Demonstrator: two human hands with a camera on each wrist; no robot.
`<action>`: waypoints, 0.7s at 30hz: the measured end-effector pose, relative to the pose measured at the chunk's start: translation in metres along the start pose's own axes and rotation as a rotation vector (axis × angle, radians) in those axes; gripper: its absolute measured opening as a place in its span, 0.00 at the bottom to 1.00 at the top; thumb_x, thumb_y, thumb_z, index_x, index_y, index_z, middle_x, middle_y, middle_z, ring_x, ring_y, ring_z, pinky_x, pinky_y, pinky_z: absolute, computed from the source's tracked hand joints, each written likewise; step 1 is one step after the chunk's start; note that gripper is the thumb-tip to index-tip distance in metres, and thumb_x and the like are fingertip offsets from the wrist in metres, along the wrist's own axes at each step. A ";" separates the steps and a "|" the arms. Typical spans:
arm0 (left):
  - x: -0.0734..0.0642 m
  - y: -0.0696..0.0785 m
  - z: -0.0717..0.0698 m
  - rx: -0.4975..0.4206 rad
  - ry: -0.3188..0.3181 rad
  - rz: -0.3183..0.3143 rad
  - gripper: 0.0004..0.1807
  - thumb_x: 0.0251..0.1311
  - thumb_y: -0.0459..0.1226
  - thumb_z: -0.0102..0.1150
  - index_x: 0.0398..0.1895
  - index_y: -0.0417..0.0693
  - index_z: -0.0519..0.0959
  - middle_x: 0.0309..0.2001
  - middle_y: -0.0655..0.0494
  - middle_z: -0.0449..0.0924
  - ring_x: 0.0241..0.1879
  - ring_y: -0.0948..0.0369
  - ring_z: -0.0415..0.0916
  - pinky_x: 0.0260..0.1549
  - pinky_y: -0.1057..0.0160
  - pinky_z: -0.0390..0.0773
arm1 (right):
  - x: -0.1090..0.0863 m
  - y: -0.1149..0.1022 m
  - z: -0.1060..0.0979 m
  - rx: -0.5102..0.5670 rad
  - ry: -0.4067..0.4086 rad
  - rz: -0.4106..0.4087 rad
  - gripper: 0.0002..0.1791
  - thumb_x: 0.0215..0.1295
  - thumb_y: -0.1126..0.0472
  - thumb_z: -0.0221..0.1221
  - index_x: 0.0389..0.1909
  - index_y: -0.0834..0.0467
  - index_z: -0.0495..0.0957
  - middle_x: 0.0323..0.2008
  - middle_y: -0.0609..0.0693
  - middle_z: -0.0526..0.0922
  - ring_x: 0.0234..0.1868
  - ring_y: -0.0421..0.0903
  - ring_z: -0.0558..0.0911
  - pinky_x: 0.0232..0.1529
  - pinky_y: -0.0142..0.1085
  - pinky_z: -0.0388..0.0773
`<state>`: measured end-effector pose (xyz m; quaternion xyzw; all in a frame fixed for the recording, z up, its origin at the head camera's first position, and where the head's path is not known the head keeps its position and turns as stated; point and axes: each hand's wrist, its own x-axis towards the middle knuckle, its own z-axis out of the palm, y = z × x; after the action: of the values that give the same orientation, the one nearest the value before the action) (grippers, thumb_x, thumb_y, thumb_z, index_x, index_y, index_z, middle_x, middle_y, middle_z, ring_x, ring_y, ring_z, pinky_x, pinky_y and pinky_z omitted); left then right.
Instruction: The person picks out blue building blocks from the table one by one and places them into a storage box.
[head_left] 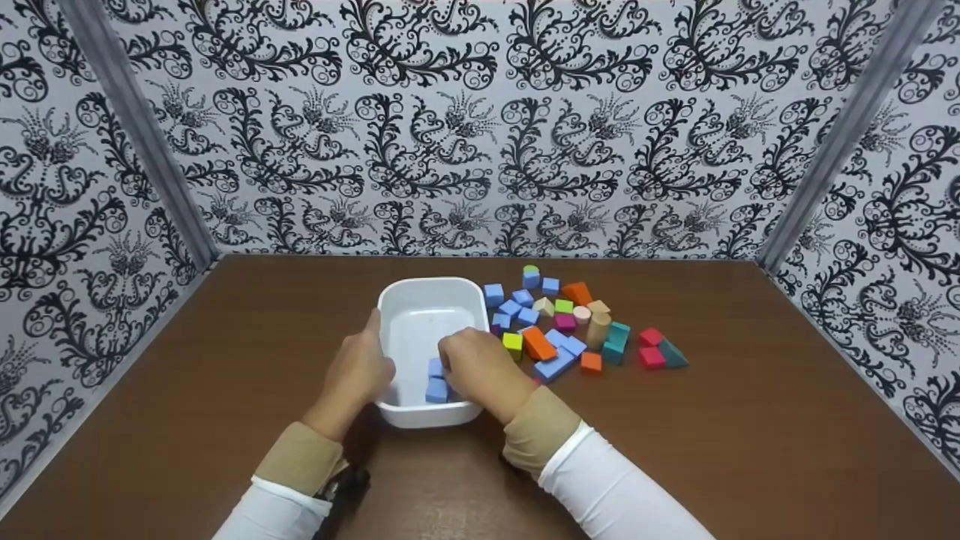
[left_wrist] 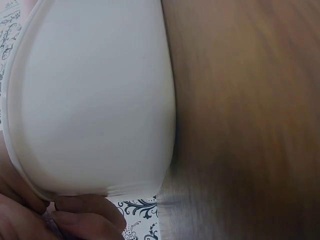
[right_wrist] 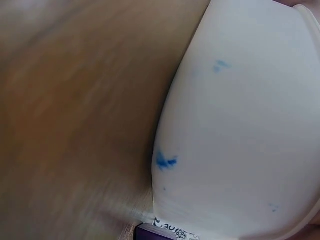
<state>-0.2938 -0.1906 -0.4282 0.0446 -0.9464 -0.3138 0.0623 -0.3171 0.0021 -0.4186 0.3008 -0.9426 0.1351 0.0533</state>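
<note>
A white plastic tub (head_left: 431, 417) sits on the table, with light-blue blocks (head_left: 436, 390) on its floor near the front right. My left hand (head_left: 358, 367) grips the tub's left rim, thumb over the inner side; curled fingers (left_wrist: 90, 217) show at its wall in the left wrist view. Inside the tub's right part, my right hand (head_left: 480, 367) reaches down with bent fingers and pinches a small blue block (head_left: 435, 367), partly covered by the fingertips. In the right wrist view the tub's outer wall (right_wrist: 240, 125) hides the fingers.
Right of the tub lies a loose pile of coloured blocks: blue ones (head_left: 555, 365), an orange one (head_left: 538, 343), a wooden cylinder (head_left: 598, 331), teal (head_left: 613, 352) and red (head_left: 651, 358) pieces. Patterned walls (head_left: 480, 150) stand behind and beside the brown table (head_left: 750, 420).
</note>
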 end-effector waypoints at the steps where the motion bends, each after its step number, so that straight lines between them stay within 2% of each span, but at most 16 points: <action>1: 0.000 0.000 0.000 0.000 0.000 -0.001 0.48 0.59 0.23 0.55 0.85 0.35 0.52 0.69 0.27 0.73 0.55 0.42 0.80 0.53 0.39 0.80 | 0.000 0.000 0.000 0.006 -0.004 0.008 0.04 0.69 0.62 0.69 0.37 0.60 0.89 0.31 0.51 0.87 0.34 0.48 0.84 0.49 0.41 0.86; 12: 0.000 0.001 0.001 0.004 0.001 -0.008 0.47 0.59 0.24 0.56 0.85 0.36 0.53 0.69 0.28 0.74 0.57 0.40 0.80 0.57 0.37 0.79 | 0.000 -0.001 -0.002 0.084 -0.021 0.032 0.04 0.70 0.62 0.69 0.40 0.60 0.89 0.33 0.50 0.87 0.35 0.46 0.84 0.52 0.41 0.86; 17: -0.001 0.003 0.001 0.000 -0.007 -0.013 0.47 0.60 0.24 0.56 0.85 0.36 0.52 0.70 0.28 0.73 0.59 0.39 0.79 0.59 0.35 0.78 | 0.000 0.000 -0.006 0.113 -0.001 0.002 0.06 0.71 0.61 0.68 0.42 0.59 0.90 0.36 0.51 0.89 0.37 0.46 0.85 0.52 0.40 0.86; 21: -0.002 0.004 0.000 0.013 -0.004 -0.009 0.47 0.60 0.24 0.56 0.84 0.35 0.53 0.69 0.27 0.73 0.58 0.40 0.80 0.59 0.35 0.78 | -0.001 0.001 -0.012 0.134 0.043 -0.039 0.06 0.71 0.60 0.67 0.41 0.59 0.90 0.36 0.51 0.90 0.36 0.45 0.84 0.48 0.38 0.86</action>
<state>-0.2924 -0.1871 -0.4257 0.0488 -0.9483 -0.3080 0.0588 -0.3165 0.0065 -0.4077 0.3188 -0.9241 0.2030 0.0559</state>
